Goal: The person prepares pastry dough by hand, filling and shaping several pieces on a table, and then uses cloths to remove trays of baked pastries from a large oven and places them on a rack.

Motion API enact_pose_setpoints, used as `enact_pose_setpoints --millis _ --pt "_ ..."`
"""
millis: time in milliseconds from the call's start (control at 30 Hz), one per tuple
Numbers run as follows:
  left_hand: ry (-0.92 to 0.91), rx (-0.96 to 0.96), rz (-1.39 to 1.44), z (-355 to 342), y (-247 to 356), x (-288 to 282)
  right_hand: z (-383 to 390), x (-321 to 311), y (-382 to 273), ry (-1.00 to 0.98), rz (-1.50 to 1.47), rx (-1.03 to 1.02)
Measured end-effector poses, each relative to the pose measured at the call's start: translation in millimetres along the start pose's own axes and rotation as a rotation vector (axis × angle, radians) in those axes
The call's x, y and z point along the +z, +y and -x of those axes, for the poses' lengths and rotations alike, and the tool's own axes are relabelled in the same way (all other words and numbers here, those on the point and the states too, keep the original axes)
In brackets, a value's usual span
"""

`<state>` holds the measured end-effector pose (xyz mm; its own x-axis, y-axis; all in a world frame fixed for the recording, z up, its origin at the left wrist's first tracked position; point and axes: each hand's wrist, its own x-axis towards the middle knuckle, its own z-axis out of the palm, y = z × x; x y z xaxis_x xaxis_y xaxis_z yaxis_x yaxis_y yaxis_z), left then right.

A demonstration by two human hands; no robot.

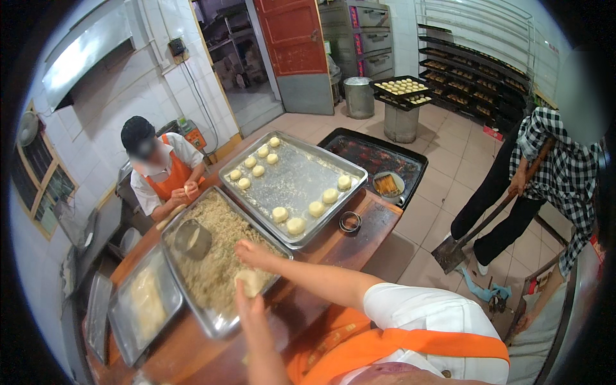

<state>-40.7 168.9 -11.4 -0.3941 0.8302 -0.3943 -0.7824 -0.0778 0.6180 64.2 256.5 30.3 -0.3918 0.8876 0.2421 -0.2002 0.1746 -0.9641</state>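
Observation:
My left hand [250, 307] holds a pale, flattened piece of dough [252, 281] at the near edge of a deep metal tray [217, 328]. Crumbly beige filling [221, 234] fills that tray. Just above the filling is my right hand [255, 254], its fingers curled in; whatever they may hold is hidden. A metal cup-like scoop [192, 239] rests in the filling, tilted. Beyond, a large shallow tray [292, 186] carries several round dough pieces [296, 225] on its floured surface.
Across the table, a co-worker [168, 168] in an orange apron handles a small dough piece. Left lies a tray of dough [146, 301]. A metal ring [350, 221] lies near the table's right edge. Another person [552, 160] stands right with a shovel [452, 251]. A black tray [410, 160] sits behind.

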Motion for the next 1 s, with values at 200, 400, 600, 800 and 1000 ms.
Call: enact_pose_setpoints --millis 200,400,600,800,1000 --pt "-0.187 -0.042 0.019 1.8 5.6 18.7 30.7 8.3 -2.7 -0.207 0.635 -0.537" --pt "-0.103 -0.029 0.023 -4.5 4.6 -2.7 30.2 7.1 19.5 -0.118 0.809 -0.745" --pt "-0.128 0.033 0.024 -21.7 4.2 -7.9 32.9 8.3 6.3 -0.191 0.487 -0.372" --pt "-0.055 0.157 0.014 -30.0 -4.8 -39.1 47.9 21.1 5.0 -0.211 0.476 -0.291" --pt "-0.146 0.267 -0.171 -2.8 4.3 -19.4 47.9 21.9 14.0 -0.124 0.463 -0.444"
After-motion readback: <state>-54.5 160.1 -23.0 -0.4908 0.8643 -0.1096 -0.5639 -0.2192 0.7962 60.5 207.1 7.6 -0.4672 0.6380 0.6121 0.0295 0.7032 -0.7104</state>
